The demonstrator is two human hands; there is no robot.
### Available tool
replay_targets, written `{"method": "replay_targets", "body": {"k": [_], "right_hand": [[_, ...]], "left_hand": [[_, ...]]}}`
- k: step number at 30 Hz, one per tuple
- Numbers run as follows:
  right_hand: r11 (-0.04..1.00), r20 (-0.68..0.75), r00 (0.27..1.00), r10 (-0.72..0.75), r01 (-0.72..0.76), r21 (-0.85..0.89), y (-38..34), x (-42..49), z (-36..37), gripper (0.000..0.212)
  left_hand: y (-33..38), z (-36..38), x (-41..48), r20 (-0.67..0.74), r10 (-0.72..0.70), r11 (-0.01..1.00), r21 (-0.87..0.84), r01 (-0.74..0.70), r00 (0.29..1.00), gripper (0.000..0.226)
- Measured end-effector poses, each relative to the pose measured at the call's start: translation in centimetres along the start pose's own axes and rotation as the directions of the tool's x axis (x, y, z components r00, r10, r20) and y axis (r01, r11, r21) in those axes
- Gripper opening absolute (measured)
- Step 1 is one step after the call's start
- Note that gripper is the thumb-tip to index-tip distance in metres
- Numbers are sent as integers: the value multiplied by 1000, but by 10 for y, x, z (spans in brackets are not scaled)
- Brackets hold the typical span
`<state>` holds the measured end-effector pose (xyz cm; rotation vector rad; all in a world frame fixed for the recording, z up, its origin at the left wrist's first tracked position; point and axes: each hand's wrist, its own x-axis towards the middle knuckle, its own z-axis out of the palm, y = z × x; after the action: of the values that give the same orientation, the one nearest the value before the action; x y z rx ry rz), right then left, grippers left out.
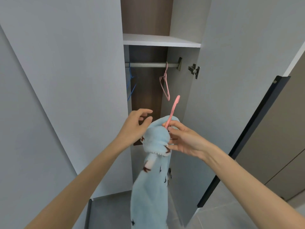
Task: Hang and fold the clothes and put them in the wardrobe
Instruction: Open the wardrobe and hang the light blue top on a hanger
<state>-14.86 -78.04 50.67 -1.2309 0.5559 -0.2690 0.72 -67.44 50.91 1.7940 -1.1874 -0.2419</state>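
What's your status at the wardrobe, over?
Right hand pinches pink hanger carrying blue fleece. Left hand open beside fleece. Hook not yet on rail. There: spare hanger, blue hanger, gap between.

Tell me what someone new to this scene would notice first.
A fluffy light blue garment hangs mid-frame on a pink hanger, whose neck the right hand pinches, with the left hand open beside it. Behind them, in the open wardrobe, a rail carries a spare pink hanger and, at the left, a blue hanger.
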Motion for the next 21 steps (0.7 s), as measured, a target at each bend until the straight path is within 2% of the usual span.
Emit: {"method": "replay_targets", "body": {"k": [2,5,8,13,18,21], "right_hand": [[1000,9,1000,9,-9,4,1,2,4,16],[1000,-1,1000,-2,2,-27,-1,3,10,19],[995,-25,998,-51,49,-91,0,5,16,19],[954,-119,975,-189,153,-257,8,7,27,15],[905,-306,873,-380,283,-316,8,9,35,13],[897,-369,827,-425,329,-296,0,14,31,14]], "left_hand": [[7,-7,-13,10,70,994,87,-71,997,29],[9,-12,-32,80,63,968,237,-80,995,35],[5,-17,-40,54,35,962,268,-48,998,28],[0,-24,-38,98,112,926,350,-140,989,15],[0,-21,-38,61,238,899,364,-243,969,12],[2,-30,-35,23,282,885,379,-269,959,9]]}}
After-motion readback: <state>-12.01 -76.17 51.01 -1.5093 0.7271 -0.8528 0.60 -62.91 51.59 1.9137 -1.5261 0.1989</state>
